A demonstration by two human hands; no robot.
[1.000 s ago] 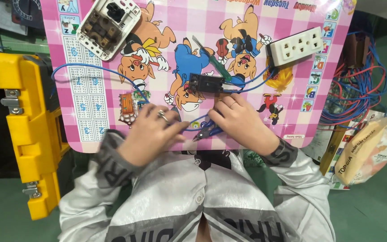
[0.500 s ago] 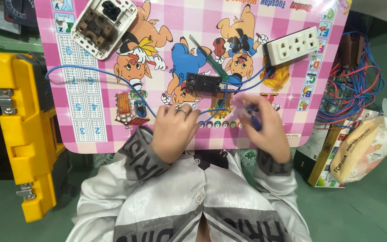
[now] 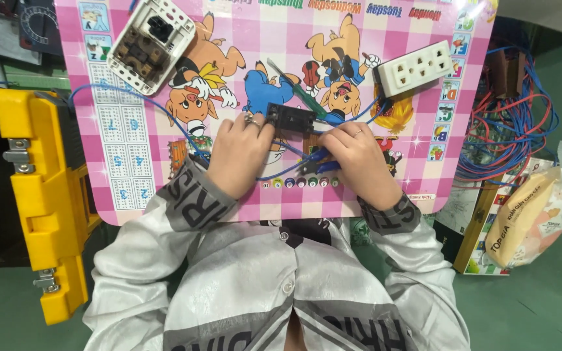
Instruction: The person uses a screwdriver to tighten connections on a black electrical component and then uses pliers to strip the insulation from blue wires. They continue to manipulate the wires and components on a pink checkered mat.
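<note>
The person sat over a small pink checked bench (image 3: 385,26) printed with cartoon pigs, both hands at its middle. The left hand (image 3: 239,153), a ring on one finger, had its fingers curled, their tips touching the left edge of a small black block (image 3: 292,119); whether it actually gripped the block I could not tell. The right hand (image 3: 359,156) lay just right of it, fingers bent down narrow over a blue wire (image 3: 287,172) and a dark blue-handled tool (image 3: 317,168); it seemed to pinch them, though the grip itself was hidden. The block sat between the two hands, flat on the bench near its centre.

A green screwdriver (image 3: 297,88) lay slanted just beyond the block. Farther off, a white socket strip (image 3: 416,67) rested at the right, and an opened switch plate (image 3: 151,45) at the far left corner, a long blue wire looping toward it. A yellow case (image 3: 47,195) stood beside the bench on the left. On the right, on the floor, were a tangle of red and blue wires (image 3: 515,123) and a tan bag (image 3: 541,218).
</note>
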